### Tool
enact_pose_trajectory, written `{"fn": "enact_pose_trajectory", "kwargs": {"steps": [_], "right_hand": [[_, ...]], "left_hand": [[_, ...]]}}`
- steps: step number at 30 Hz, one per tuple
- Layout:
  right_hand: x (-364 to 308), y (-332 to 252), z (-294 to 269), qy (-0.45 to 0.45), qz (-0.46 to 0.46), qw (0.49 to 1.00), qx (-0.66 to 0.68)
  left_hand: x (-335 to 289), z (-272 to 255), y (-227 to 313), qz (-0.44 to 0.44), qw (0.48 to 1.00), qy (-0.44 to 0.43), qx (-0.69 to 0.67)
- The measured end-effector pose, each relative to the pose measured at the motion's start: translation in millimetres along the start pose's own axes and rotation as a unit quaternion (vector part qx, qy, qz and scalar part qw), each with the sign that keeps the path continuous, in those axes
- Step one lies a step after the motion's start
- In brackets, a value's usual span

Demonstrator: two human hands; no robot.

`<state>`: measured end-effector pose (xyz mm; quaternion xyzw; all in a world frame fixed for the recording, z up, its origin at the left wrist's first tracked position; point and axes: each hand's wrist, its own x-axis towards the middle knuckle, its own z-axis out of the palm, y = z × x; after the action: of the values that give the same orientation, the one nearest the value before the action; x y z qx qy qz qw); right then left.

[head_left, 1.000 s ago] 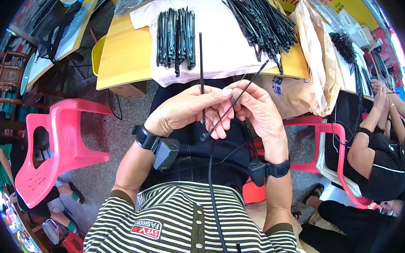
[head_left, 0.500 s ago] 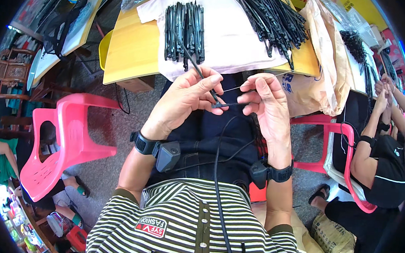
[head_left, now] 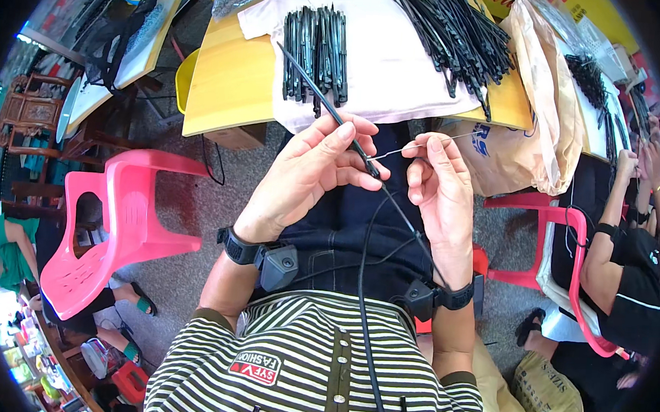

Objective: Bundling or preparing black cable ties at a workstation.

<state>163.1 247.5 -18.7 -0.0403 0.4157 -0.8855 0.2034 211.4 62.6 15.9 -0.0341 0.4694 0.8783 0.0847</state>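
Note:
My left hand is closed round a slim black rod, which slants up and left toward the table. Between thumb and fingertips my right hand pinches a thin pale wire. That wire runs from the rod's lower end, past the right fingers and up to the right. From the same end a thin black strand trails down toward my right wrist. Beyond my hands, a neat row of similar black rods lies on a pale pink shirt; a looser pile of black rods lies to its right.
The shirt covers part of a yellow table. A large tan bag hangs at its right edge. Pink plastic chairs stand at left and right. A black cable runs down my front. Other people sit on both sides.
The thin black strand, earlier held across between both hands, now hangs down to the right. My right fingers pinch the pale wire beside the rod's end. The view has shifted slightly.

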Motion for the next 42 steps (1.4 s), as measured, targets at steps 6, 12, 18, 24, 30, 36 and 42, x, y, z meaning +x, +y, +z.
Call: {"fn": "enact_pose_trajectory", "kwargs": {"steps": [6, 12, 18, 24, 30, 36, 42], "right_hand": [[3.5, -2.9, -1.2, -0.036, 0.075, 0.996, 0.017], [3.1, -15.7, 3.8, -0.042, 0.08, 0.996, -0.014], [-2.8, -41.3, 9.7, -0.027, 0.01, 0.994, -0.105], [-8.8, -50.8, 28.7, -0.059, -0.058, 0.971, -0.225], [-10.7, -47.3, 35.0, -0.06, -0.112, 0.949, -0.29], [-0.3, -37.0, 21.7, -0.066, -0.056, 0.984, -0.153], [7.1, -20.9, 13.4, -0.05, -0.036, 0.995, -0.082]], "left_hand": [[4.0, -1.3, -3.2, -0.014, 0.998, -0.058, 0.025], [7.9, -3.7, -4.4, -0.008, 0.998, -0.059, 0.025], [5.2, -7.0, -0.3, -0.022, 0.997, -0.06, 0.043], [4.6, -6.2, 0.4, -0.031, 0.997, -0.06, 0.041], [4.6, -7.7, 0.7, -0.02, 0.998, -0.057, 0.031], [5.6, -9.0, 1.3, -0.031, 0.997, -0.069, 0.025], [6.4, -8.7, 0.5, -0.041, 0.996, -0.074, 0.01]]}}
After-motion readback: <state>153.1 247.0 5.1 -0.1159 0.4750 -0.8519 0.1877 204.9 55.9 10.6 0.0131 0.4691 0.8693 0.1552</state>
